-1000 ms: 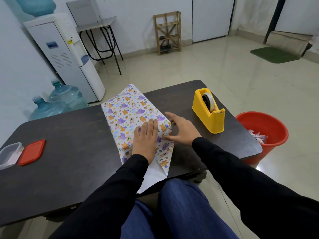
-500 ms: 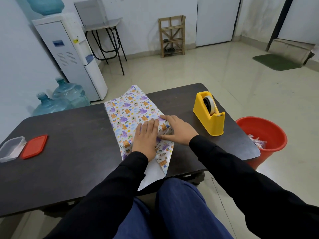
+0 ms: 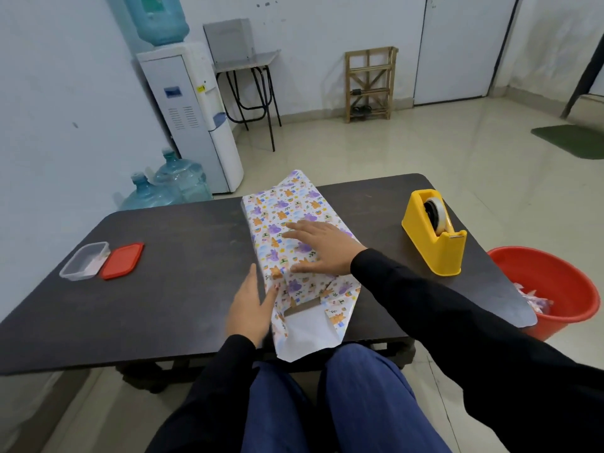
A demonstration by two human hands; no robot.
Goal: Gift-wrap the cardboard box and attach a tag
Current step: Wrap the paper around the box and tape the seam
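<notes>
Now the near end of the wrapping paper (image 3: pixel 305 335) lies open, so folding it shut looks like the step. The left hand (image 3: pixel 250 308), fingers straight, touches the wrapped box (image 3: pixel 287 207) at 8 o'clock, on the bench (image 3: pixel 179 273). The right hand (image 3: pixel 322 251) presses flat on top, holding nothing. Next comes tucking flaps, then the tape holder (image 3: pixel 434 230) at 2 o'clock.

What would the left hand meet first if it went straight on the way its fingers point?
Probably the wrapped box: the left hand points away from the person along its left side, which slants across that line. Depth is unclear, so it might only graze it.
</notes>
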